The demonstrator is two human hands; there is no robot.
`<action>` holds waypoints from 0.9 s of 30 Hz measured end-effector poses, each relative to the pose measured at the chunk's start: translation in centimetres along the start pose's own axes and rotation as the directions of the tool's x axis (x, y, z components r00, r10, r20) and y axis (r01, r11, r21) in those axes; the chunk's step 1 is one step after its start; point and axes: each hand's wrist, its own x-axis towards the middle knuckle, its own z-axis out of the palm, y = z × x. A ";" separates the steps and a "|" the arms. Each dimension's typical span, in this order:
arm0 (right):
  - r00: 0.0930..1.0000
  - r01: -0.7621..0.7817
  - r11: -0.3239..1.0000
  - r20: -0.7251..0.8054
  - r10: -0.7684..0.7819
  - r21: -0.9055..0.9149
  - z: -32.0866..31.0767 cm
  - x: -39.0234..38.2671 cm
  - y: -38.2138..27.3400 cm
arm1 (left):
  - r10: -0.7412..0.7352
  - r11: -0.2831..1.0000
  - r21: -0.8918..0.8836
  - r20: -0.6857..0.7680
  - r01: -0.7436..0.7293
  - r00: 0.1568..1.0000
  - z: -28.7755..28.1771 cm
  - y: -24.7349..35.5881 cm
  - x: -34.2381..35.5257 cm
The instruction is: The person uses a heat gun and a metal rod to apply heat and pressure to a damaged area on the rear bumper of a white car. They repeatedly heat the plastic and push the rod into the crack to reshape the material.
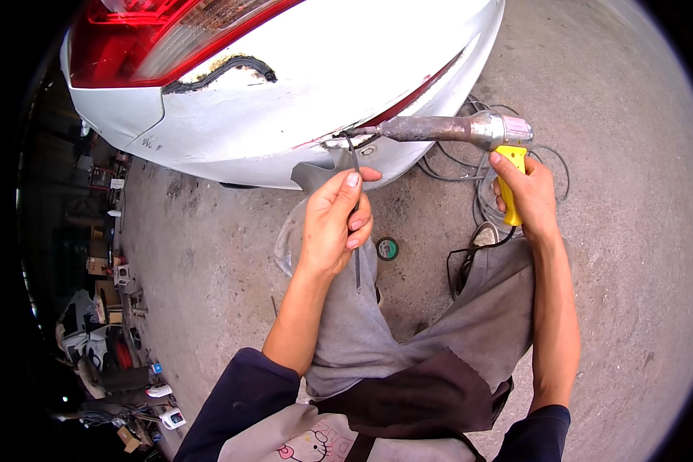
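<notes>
In my right hand point(525, 189) is the yellow handle of a plastic-welding hot air gun point(439, 128). Its long scorched metal nozzle points left, the tip at a damaged seam on the white car bumper point(231, 127). My left hand point(337, 212) pinches a thin dark plastic welding rod point(354, 158), whose upper end meets the bumper right by the nozzle tip. The rod's lower end hangs below my fingers. Behind that hand, a grey flap point(311, 175) sticks out under the seam. A rough black weld bead point(235, 69) runs below the red tail light point(131, 46).
Coiled grey cable point(481, 192) lies on the concrete floor at the right. A small round disc point(387, 248) with a green centre sits between my legs. Boxes, bottles and workshop clutter point(100, 331) line the left side. My shoe point(485, 234) is beside the gun's black cord.
</notes>
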 end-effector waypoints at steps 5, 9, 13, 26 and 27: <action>1.000 -0.001 1.000 0.000 0.001 0.001 0.1 0.0 0.0 | 0.004 1.000 0.008 0.004 -0.004 1.000 -0.2 0.0 0.0; 1.000 -0.004 1.000 0.002 0.004 0.007 0.4 0.2 0.2 | 0.005 1.000 0.005 0.009 -0.005 1.000 -0.5 0.2 0.1; 1.000 0.010 1.000 0.003 -0.010 0.017 0.3 0.3 -0.2 | 0.003 1.000 0.010 -0.009 -0.003 1.000 -0.4 0.3 0.3; 0.997 -0.008 0.999 0.074 0.005 0.038 -0.5 0.2 0.4 | 0.054 0.997 0.056 -0.090 -0.049 0.994 0.3 -0.4 0.0; 0.997 -0.012 0.999 0.073 0.008 0.047 -0.8 0.1 0.2 | 0.057 0.997 0.052 -0.079 -0.053 0.995 0.5 -0.4 0.2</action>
